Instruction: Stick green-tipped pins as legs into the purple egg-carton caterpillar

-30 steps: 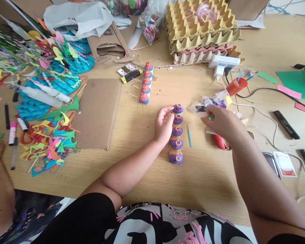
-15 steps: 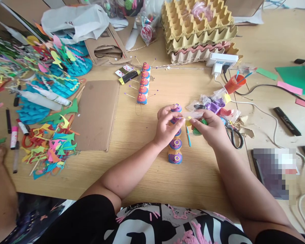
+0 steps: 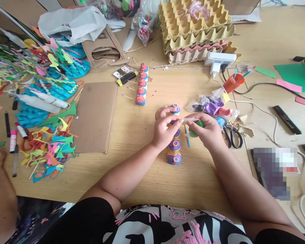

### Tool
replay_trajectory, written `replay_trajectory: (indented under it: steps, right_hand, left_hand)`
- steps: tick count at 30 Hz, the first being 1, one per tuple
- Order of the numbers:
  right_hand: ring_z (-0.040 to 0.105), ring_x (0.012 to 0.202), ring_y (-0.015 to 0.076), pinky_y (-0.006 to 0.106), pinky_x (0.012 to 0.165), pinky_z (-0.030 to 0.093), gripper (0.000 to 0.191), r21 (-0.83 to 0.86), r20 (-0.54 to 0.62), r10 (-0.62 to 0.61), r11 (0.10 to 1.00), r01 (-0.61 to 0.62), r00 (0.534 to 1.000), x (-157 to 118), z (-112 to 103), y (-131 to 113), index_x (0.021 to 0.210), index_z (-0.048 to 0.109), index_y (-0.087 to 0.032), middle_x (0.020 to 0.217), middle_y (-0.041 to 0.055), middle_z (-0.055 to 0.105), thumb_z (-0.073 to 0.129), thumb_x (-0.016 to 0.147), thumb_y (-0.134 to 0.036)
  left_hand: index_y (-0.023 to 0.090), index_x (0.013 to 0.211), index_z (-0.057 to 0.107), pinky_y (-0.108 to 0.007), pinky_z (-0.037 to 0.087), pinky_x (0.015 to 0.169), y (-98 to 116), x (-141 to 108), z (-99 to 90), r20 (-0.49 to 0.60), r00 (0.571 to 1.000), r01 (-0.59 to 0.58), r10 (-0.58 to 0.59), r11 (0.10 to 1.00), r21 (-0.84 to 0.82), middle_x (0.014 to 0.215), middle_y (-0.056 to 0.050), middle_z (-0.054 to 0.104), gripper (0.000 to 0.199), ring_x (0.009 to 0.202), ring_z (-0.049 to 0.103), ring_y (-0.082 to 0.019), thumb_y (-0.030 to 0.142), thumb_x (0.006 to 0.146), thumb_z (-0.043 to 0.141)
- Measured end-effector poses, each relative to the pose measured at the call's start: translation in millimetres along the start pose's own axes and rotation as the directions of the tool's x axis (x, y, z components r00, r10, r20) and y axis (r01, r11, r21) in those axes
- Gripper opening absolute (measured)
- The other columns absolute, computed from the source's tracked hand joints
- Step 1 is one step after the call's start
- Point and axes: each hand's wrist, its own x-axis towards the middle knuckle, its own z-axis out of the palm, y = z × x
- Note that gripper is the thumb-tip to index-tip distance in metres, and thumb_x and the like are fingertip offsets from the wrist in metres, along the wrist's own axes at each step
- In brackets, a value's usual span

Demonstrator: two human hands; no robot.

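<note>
Pinched between both my hands is a small clear plastic bag, its edge seen nearly side-on. My left hand grips its left end with thumb and forefinger. On the right end, my right hand is closed. A green lump of clay in clear wrap shows just below the right fingers; whether they touch it I cannot tell. Beneath my hands stands a purple-and-blue egg-carton strip with yellow rings on its bumps, partly covered by my left hand. A blue stick tool lies beside it.
A red-and-blue egg-carton caterpillar with pins sits farther back. Left are a cardboard sheet and paper scraps. To the right lie wrapped clay, scissors and an orange cup. Egg trays are stacked behind. Another person's arm rests far left.
The plastic bag has turned more edge-on, and the yellow bit seen at it before no longer shows. My hands stay close together; the view has shifted slightly.
</note>
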Motion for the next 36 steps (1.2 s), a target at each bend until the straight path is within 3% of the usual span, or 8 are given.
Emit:
replay_trajectory:
  steps: [3,10,16,24,30,36]
  right_hand:
    - [0.070,0.084,0.0175,0.035,0.078,0.061,0.038,0.000,-0.006,0.009,1.000,-0.009,1.000,-0.8,0.7,0.7,0.090,0.075,-0.024,0.094,0.0047,0.077,0.087,0.082,-0.059]
    - [0.064,0.070,0.0134,0.030,0.066,0.057,0.037,0.050,-0.045,-0.027,0.998,0.029,0.999,-1.3,1.7,1.1,0.082,0.073,-0.023,0.086,0.0030,0.075,0.088,0.082,-0.057]
    - [0.071,0.083,0.0184,0.036,0.078,0.062,0.037,-0.002,-0.034,-0.050,0.999,0.050,0.998,-1.8,1.3,-2.3,0.080,0.075,-0.025,0.089,0.0044,0.077,0.088,0.081,-0.060]
    - [0.072,0.085,0.0182,0.038,0.083,0.063,0.035,0.004,0.011,-0.105,0.994,0.105,0.994,-0.8,-1.1,-2.1,0.075,0.074,-0.025,0.090,0.0044,0.077,0.087,0.083,-0.057]
    - [0.065,0.068,0.0136,0.031,0.064,0.057,0.036,0.014,0.011,0.001,1.000,-0.002,1.000,0.0,-5.0,-1.2,0.087,0.076,-0.023,0.087,0.0035,0.076,0.086,0.085,-0.058]
    - [0.065,0.071,0.0133,0.030,0.062,0.056,0.035,0.016,-0.010,-0.077,0.997,0.077,0.997,0.4,-9.3,-4.7,0.079,0.074,-0.024,0.091,0.0039,0.075,0.089,0.083,-0.055]
  left_hand:
    - [0.029,0.090,0.083,-0.051,0.037,0.132,-1.2,0.4,0.2,-0.003,1.000,0.012,-0.012,1.000,-0.004,0.121,-0.007,0.073,0.027,0.135,0.060,-0.027,0.054,0.095,0.075]
    - [0.028,0.095,0.083,-0.051,0.042,0.126,0.6,-1.7,2.3,0.033,0.998,0.049,-0.046,0.995,-0.083,0.127,-0.009,0.071,0.029,0.136,0.061,-0.028,0.057,0.094,0.077]
    - [0.029,0.094,0.084,-0.051,0.041,0.127,-1.0,-1.8,2.5,0.047,0.997,0.065,-0.061,0.994,-0.088,0.128,-0.009,0.070,0.030,0.137,0.061,-0.028,0.058,0.093,0.077]
    - [0.029,0.091,0.084,-0.052,0.040,0.129,-4.2,-0.7,0.3,0.078,0.996,0.051,-0.044,0.994,-0.094,0.123,-0.008,0.072,0.025,0.137,0.060,-0.028,0.053,0.094,0.078]
    - [0.027,0.090,0.083,-0.051,0.041,0.128,-3.0,-2.1,2.7,0.053,0.993,0.113,-0.105,0.980,-0.163,0.122,-0.009,0.070,0.031,0.138,0.058,-0.028,0.058,0.093,0.077]
    - [0.027,0.097,0.084,-0.051,0.043,0.125,-2.0,-2.3,3.5,0.101,0.985,0.158,-0.139,0.964,-0.213,0.131,-0.010,0.069,0.033,0.138,0.058,-0.029,0.060,0.091,0.079]
